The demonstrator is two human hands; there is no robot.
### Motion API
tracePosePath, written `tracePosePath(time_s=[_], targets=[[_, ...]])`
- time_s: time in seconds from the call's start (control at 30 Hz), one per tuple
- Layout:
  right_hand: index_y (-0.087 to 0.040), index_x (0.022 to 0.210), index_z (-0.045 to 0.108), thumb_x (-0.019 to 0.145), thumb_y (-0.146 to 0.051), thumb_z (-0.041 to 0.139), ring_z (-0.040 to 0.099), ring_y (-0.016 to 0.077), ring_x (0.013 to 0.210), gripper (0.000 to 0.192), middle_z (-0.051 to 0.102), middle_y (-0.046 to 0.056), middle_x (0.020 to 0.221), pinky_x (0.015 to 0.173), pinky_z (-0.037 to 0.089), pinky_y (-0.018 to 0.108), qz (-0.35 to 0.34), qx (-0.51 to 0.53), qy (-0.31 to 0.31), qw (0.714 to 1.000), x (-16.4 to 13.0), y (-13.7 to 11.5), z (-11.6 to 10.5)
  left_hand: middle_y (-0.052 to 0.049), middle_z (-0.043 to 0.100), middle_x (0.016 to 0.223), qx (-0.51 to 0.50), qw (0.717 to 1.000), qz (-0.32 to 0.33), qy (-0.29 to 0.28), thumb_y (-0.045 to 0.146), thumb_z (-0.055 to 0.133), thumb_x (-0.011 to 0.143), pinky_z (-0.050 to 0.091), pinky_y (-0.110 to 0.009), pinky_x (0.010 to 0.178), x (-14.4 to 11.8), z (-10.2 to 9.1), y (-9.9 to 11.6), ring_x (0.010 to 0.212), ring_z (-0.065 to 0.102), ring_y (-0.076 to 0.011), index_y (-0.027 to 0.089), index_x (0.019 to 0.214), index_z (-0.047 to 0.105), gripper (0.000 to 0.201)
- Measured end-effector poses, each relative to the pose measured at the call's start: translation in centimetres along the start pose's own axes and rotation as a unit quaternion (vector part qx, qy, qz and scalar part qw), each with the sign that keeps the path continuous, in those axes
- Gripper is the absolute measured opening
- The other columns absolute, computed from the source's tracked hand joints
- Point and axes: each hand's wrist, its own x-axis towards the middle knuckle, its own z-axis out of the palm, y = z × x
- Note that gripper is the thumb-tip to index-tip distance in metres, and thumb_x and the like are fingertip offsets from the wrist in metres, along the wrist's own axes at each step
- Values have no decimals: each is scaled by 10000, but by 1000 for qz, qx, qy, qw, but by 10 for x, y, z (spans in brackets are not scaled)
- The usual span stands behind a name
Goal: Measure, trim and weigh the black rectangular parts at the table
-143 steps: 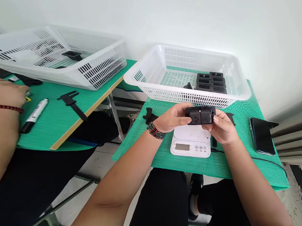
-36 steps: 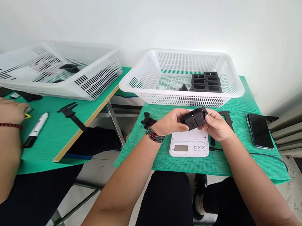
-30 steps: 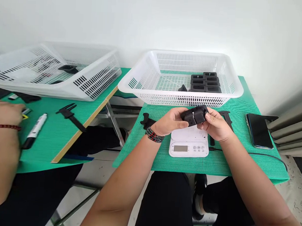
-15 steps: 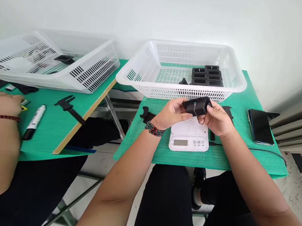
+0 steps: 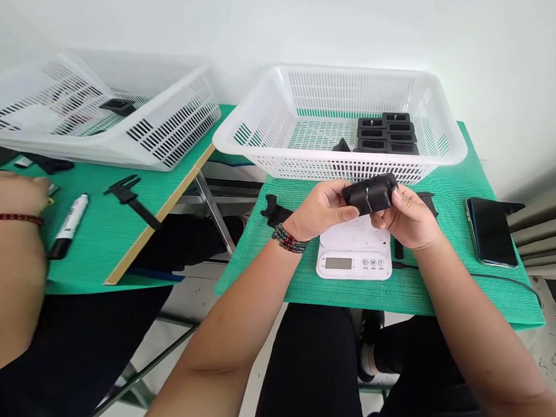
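Both hands hold one black moulded plastic part [image 5: 371, 195], a boxy piece with a flange and a slit across its side. My left hand [image 5: 330, 206] grips its left end, thumb along the lower edge. At the right end, the fingers and thumb of my right hand [image 5: 407, 217] are closed on it. Below the part sits a white digital scale [image 5: 355, 261], partly covered by the hands. Beyond it, a white basket [image 5: 262, 151] contains several similar black parts [image 5: 388, 134] stacked at its right side.
Dark tools, probably calipers [image 5: 278, 211], lie left of the scale. A phone [image 5: 492, 231] and a cable [image 5: 491, 277] are to the right. On the neighbouring table are another basket [image 5: 171, 115], calipers [image 5: 131, 199], a marker [image 5: 69, 225] and a co-worker's arm [image 5: 9, 246].
The black part has turned slightly in my hands, its slit now more slanted. The whole view has shifted a little. At the left, the co-worker's hand has moved slightly.
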Motion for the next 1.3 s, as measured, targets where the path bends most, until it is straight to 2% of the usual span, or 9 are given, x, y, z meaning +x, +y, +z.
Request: tracePosePath(time_s=[0.17,0.27,0.33,0.47,0.57,0.8,0.97,1.13,1.3], targets=[[-195,780,619,822,-581,798,534,104,464,428,590,-40,561,478,427,247,0,-13,7,1000,1,0,1,-12,604,731,-7,999,-19,-27,618,816,776,441,-272,596,-2,-1,3,655,550,-126,166,852,675,479],[-200,729,592,851,-636,743,427,76,341,477,554,-62,488,380,327,227,23,-20,-8,1000,1,3,2,-26,629,724,-22,998,-40,-51,669,735,828,461,-281,588,-2,-1,3,644,576,-141,170,848,695,500],[-198,712,589,872,-630,725,364,59,299,480,535,-72,457,349,276,216,35,-19,-19,999,1,4,4,-27,644,728,-28,997,-50,-54,630,732,854,470,-275,589,-2,0,2,643,589,-140,173,844,709,458],[-198,699,580,872,-595,746,329,43,291,464,513,-86,457,342,260,205,32,-13,-23,999,1,5,7,-39,713,806,-31,997,-50,-48,526,784,851,510,-273,648,-1,1,1,705,644,-147,176,915,760,357],[-198,703,583,854,-604,759,323,41,298,468,501,-91,455,347,269,202,31,-21,-18,999,0,4,8,-39,731,791,-19,999,-36,-31,515,775,859,505,-270,622,-1,1,2,680,645,-147,178,922,784,343],[-190,721,610,872,-582,750,340,41,310,442,521,-81,494,335,268,199,26,-26,-39,999,0,3,9,-47,770,824,63,998,9,2,491,760,875,524,-267,649,-1,6,9,716,673,-150,182,885,803,312],[-190,732,629,861,-584,760,327,42,338,435,492,-83,503,333,250,195,32,-41,-46,998,-1,2,9,-38,734,728,104,994,17,7,500,741,883,507,-260,592,-2,8,16,647,641,-143,165,822,779,343],[-180,779,684,823,-593,792,302,36,357,429,516,-70,547,330,231,198,37,-52,-36,997,-2,3,9,-9,640,606,135,991,16,5,442,731,882,441,-237,527,-3,8,22,559,561,-116,155,687,711,347],[-178,775,688,807,-611,800,287,37,369,448,521,-61,560,330,223,202,38,-68,-29,997,-3,3,9,4,586,564,146,989,17,-11,417,718,880,417,-230,512,-3,8,25,526,516,-103,157,609,652,381]])
